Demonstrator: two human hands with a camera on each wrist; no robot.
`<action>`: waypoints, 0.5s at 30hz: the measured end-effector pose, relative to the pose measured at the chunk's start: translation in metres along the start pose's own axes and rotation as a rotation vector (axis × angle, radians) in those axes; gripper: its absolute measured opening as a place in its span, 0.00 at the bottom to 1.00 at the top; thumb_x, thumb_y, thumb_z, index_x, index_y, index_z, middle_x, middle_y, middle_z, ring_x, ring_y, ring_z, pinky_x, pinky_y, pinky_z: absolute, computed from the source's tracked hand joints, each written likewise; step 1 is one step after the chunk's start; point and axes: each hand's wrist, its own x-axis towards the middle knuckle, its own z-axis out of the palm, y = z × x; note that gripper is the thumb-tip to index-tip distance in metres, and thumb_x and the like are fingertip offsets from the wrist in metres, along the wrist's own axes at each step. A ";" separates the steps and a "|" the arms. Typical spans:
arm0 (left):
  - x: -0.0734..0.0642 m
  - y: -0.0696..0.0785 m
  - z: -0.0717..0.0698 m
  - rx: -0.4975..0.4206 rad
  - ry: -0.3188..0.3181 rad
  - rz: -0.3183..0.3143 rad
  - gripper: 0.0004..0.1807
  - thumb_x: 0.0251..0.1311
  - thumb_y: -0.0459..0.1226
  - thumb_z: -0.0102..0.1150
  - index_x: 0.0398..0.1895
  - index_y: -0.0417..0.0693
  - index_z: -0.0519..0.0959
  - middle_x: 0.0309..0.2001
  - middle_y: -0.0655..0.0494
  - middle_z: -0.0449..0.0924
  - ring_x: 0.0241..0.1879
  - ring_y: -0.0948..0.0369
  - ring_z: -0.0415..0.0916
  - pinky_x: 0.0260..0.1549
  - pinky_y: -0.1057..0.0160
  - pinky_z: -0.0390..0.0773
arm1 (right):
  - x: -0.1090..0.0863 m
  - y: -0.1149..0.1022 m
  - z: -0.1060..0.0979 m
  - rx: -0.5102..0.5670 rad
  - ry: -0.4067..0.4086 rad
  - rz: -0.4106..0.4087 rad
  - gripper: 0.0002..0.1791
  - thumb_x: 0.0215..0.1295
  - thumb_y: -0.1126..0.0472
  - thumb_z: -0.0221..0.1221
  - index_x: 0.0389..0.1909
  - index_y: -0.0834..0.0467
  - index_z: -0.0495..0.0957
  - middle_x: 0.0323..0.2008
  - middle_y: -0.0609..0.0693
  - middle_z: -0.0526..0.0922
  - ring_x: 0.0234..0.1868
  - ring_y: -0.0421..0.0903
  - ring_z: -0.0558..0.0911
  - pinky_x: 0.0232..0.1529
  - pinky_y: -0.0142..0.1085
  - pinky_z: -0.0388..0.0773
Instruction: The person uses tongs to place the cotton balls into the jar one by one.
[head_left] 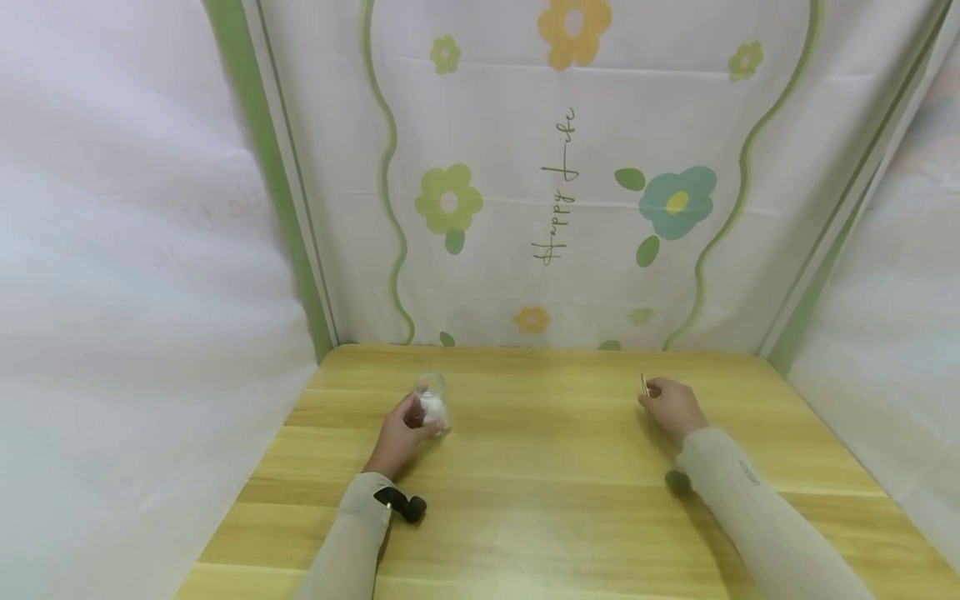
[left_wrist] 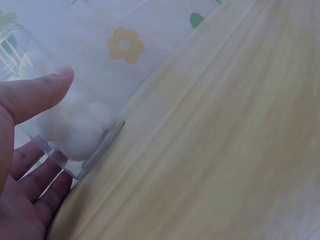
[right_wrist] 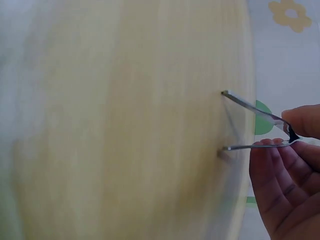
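Observation:
My left hand (head_left: 401,435) is wrapped around a clear jar (head_left: 432,403) on the left part of the table. White cotton balls (left_wrist: 80,131) fill its lower part, and its base sits at the tabletop in the left wrist view. The thumb lies across the near side of the jar, with the other fingers behind it. Farther right, my right hand (head_left: 672,407) pinches metal tweezers (right_wrist: 252,107) near their joined end, between thumb and fingers. Both tweezer arms are spread apart with nothing between them, their tips close to the wooden surface.
The wooden table (head_left: 540,500) reaches back to a white flower-printed curtain (head_left: 510,275). White fabric sides (head_left: 142,333) rise at left and right. A black strap with a small device (head_left: 401,503) is on the left wrist.

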 end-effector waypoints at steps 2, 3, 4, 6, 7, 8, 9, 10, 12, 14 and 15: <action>0.000 0.000 0.000 0.006 0.002 -0.009 0.40 0.51 0.41 0.74 0.69 0.54 0.69 0.48 0.49 0.79 0.49 0.52 0.76 0.50 0.51 0.75 | 0.000 0.003 0.001 -0.007 0.003 0.003 0.28 0.70 0.56 0.56 0.60 0.73 0.68 0.53 0.72 0.75 0.54 0.69 0.74 0.54 0.59 0.72; 0.001 -0.005 0.000 0.010 0.008 -0.011 0.40 0.49 0.43 0.75 0.68 0.56 0.70 0.48 0.51 0.79 0.49 0.53 0.76 0.50 0.52 0.75 | 0.000 0.004 0.002 -0.010 0.003 0.004 0.27 0.69 0.56 0.56 0.59 0.73 0.69 0.53 0.72 0.75 0.54 0.69 0.75 0.53 0.59 0.72; 0.001 -0.005 0.001 0.009 0.009 -0.013 0.40 0.49 0.43 0.75 0.68 0.56 0.70 0.49 0.50 0.79 0.49 0.53 0.76 0.51 0.52 0.75 | 0.001 0.005 0.002 -0.018 0.004 0.004 0.27 0.69 0.56 0.57 0.59 0.73 0.70 0.53 0.72 0.76 0.53 0.69 0.75 0.53 0.59 0.72; 0.001 -0.006 0.001 0.007 0.010 -0.016 0.39 0.49 0.43 0.75 0.67 0.58 0.70 0.49 0.50 0.79 0.49 0.53 0.76 0.51 0.51 0.75 | 0.001 0.006 0.002 -0.029 0.006 0.000 0.26 0.68 0.57 0.57 0.57 0.73 0.72 0.51 0.71 0.77 0.52 0.68 0.76 0.52 0.59 0.73; 0.001 -0.006 0.001 0.005 0.011 -0.018 0.39 0.49 0.43 0.75 0.67 0.59 0.71 0.49 0.50 0.79 0.49 0.53 0.76 0.51 0.51 0.75 | 0.002 0.006 0.002 -0.035 0.006 0.001 0.25 0.67 0.57 0.58 0.56 0.73 0.72 0.51 0.71 0.78 0.52 0.68 0.76 0.52 0.59 0.73; 0.000 -0.006 0.001 0.004 0.012 -0.020 0.39 0.49 0.43 0.76 0.66 0.61 0.71 0.49 0.50 0.79 0.49 0.53 0.76 0.51 0.51 0.75 | 0.002 0.006 0.002 -0.046 0.009 -0.004 0.25 0.66 0.57 0.58 0.55 0.73 0.73 0.50 0.70 0.78 0.51 0.68 0.77 0.52 0.60 0.73; 0.000 -0.006 0.001 0.001 0.012 -0.021 0.38 0.48 0.43 0.76 0.66 0.62 0.71 0.49 0.50 0.79 0.50 0.53 0.76 0.52 0.51 0.75 | 0.001 0.005 0.002 -0.057 0.010 -0.010 0.24 0.66 0.58 0.58 0.54 0.73 0.74 0.49 0.71 0.79 0.50 0.69 0.77 0.51 0.60 0.73; 0.000 -0.005 0.001 -0.001 0.015 -0.021 0.38 0.48 0.42 0.76 0.65 0.64 0.71 0.49 0.50 0.79 0.50 0.53 0.76 0.52 0.51 0.75 | 0.002 0.005 0.002 -0.066 0.012 -0.010 0.24 0.66 0.58 0.58 0.53 0.73 0.74 0.48 0.70 0.79 0.50 0.69 0.77 0.51 0.60 0.73; 0.000 -0.006 0.001 -0.002 0.018 -0.020 0.38 0.48 0.43 0.76 0.65 0.65 0.71 0.49 0.50 0.78 0.50 0.53 0.76 0.51 0.51 0.75 | 0.002 0.005 0.001 -0.089 0.019 -0.009 0.22 0.65 0.58 0.57 0.51 0.73 0.76 0.47 0.70 0.80 0.49 0.69 0.77 0.50 0.61 0.73; 0.001 -0.006 0.001 0.005 0.019 -0.012 0.38 0.49 0.43 0.76 0.66 0.64 0.71 0.49 0.50 0.78 0.50 0.53 0.75 0.52 0.51 0.75 | 0.003 0.007 0.001 -0.112 0.021 0.001 0.21 0.65 0.58 0.56 0.50 0.72 0.77 0.47 0.70 0.80 0.49 0.70 0.77 0.49 0.62 0.73; 0.001 -0.006 0.001 0.007 0.020 -0.010 0.38 0.49 0.43 0.75 0.66 0.63 0.71 0.49 0.50 0.78 0.50 0.52 0.75 0.52 0.51 0.74 | 0.004 0.007 0.000 -0.118 0.018 0.009 0.21 0.65 0.58 0.55 0.50 0.72 0.77 0.47 0.70 0.80 0.49 0.70 0.76 0.49 0.62 0.73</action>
